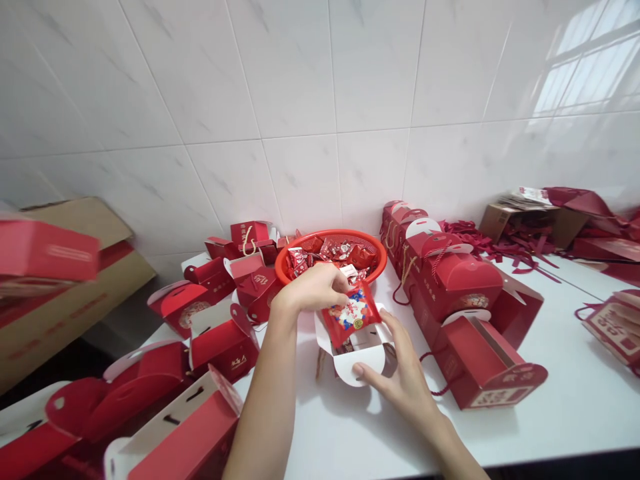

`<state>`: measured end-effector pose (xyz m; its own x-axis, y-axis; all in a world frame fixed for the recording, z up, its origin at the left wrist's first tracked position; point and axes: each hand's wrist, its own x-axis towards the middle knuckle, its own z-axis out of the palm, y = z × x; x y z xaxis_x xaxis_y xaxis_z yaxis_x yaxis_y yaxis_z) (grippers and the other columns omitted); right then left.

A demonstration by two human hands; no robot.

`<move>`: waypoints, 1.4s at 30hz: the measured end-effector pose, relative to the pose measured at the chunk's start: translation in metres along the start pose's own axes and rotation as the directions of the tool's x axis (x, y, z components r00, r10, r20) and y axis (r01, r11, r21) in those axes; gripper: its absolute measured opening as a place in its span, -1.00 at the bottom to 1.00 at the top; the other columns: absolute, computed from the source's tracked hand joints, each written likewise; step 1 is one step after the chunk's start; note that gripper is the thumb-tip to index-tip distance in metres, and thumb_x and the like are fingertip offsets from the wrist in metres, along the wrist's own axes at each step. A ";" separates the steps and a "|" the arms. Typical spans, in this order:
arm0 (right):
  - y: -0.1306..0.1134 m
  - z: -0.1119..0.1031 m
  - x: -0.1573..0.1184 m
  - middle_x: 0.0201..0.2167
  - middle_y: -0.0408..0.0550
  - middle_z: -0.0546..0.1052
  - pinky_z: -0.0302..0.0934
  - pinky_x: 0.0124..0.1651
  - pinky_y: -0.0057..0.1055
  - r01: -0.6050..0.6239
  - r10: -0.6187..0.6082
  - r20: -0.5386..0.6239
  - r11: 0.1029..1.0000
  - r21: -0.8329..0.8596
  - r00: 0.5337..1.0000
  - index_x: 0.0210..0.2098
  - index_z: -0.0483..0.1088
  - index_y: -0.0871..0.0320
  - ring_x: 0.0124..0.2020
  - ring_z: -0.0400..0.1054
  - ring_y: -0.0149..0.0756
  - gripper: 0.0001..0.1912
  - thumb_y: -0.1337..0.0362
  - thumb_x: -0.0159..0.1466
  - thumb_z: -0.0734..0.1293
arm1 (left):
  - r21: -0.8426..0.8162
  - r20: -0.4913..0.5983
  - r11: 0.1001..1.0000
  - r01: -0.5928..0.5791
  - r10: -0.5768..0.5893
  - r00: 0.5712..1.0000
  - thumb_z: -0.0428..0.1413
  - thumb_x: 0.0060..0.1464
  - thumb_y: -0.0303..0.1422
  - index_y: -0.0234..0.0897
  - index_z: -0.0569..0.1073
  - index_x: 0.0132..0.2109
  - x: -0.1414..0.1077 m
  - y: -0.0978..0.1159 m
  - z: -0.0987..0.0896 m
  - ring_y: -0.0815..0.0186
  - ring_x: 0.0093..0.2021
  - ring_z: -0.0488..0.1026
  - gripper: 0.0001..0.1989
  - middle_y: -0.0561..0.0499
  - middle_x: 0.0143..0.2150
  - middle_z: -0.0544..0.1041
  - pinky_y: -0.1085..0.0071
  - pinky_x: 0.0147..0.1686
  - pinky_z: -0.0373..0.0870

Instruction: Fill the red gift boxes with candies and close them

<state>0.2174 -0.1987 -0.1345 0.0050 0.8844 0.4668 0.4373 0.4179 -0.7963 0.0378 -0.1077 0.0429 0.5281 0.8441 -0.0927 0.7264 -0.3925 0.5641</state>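
Observation:
My left hand (320, 287) is closed on a red snack packet (351, 313) with a blue and white print. The packet is tilted over the opening of a small box (367, 339) with white inner flaps, partly hiding what lies inside. My right hand (400, 367) holds that box at its right side, the thumb on the rounded white front flap (357, 367). Just behind my left hand stands a red basket (381, 257) full of small red wrapped packets.
Open red boxes (215, 343) crowd the left of the white table (575, 400). A row of red boxes (460, 287) runs along the right. Farther right lie red ribbons (525, 247) and a carton (495, 223). Behind is a tiled wall.

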 end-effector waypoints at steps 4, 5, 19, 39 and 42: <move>-0.004 -0.003 0.001 0.42 0.13 0.17 0.14 0.36 0.10 -0.001 0.001 0.029 1.000 0.027 1.000 0.39 0.01 0.00 0.44 0.05 0.11 -0.11 -0.03 0.22 0.46 | 0.061 0.056 0.992 0.109 -0.112 0.992 0.19 -0.20 -0.46 -0.24 0.42 -0.50 -0.002 0.001 0.001 0.33 -0.52 0.37 -0.92 0.13 -0.58 0.43 0.44 -0.51 0.17; -0.005 -0.003 0.001 0.42 0.12 0.17 0.15 0.36 0.10 0.008 -0.008 0.031 1.000 0.026 0.999 0.39 0.03 -0.02 0.44 0.04 0.11 -0.13 -0.03 0.23 0.46 | 0.071 0.067 0.990 0.125 -0.130 0.989 0.20 -0.22 -0.48 -0.24 0.41 -0.50 -0.001 0.001 0.002 0.33 -0.51 0.38 -0.90 0.14 -0.58 0.43 0.44 -0.51 0.16; 0.000 -0.001 0.002 0.43 0.07 0.17 0.13 0.36 0.15 0.052 -0.052 0.006 0.999 -0.007 0.999 0.38 0.07 -0.10 0.45 0.03 0.11 -0.18 -0.02 0.25 0.45 | 0.041 0.070 0.999 -0.009 0.006 0.998 0.26 -0.16 -0.43 -0.23 0.65 -0.23 0.006 0.007 0.011 0.26 -0.30 0.55 -0.75 0.04 -0.31 0.64 0.50 -0.37 0.34; 0.002 -0.001 0.000 0.43 0.19 0.15 0.12 0.37 0.16 0.022 -0.022 -0.005 1.000 -0.012 1.000 0.39 0.05 0.05 0.45 0.03 0.12 -0.13 -0.03 0.23 0.45 | 0.116 0.306 0.992 0.051 -0.084 0.948 0.20 -0.14 -0.50 -0.28 0.70 -0.25 0.024 0.001 0.033 0.24 -0.29 0.57 -0.74 0.00 -0.31 0.68 0.49 -0.41 0.36; 0.004 0.000 0.000 0.43 0.18 0.15 0.13 0.37 0.15 0.031 -0.031 -0.020 0.999 -0.017 0.999 0.39 0.06 0.05 0.45 0.03 0.12 -0.14 -0.03 0.24 0.44 | 0.140 0.336 0.987 0.073 -0.117 0.935 0.21 -0.11 -0.49 -0.29 0.70 -0.18 0.031 -0.004 0.041 0.24 -0.30 0.56 -0.70 -0.02 -0.29 0.68 0.48 -0.43 0.36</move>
<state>0.2190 -0.1972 -0.1380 0.0099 0.8666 0.4990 0.4527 0.4410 -0.7749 0.0689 -0.0951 0.0040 0.5563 0.7123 -0.4279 0.8176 -0.3772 0.4350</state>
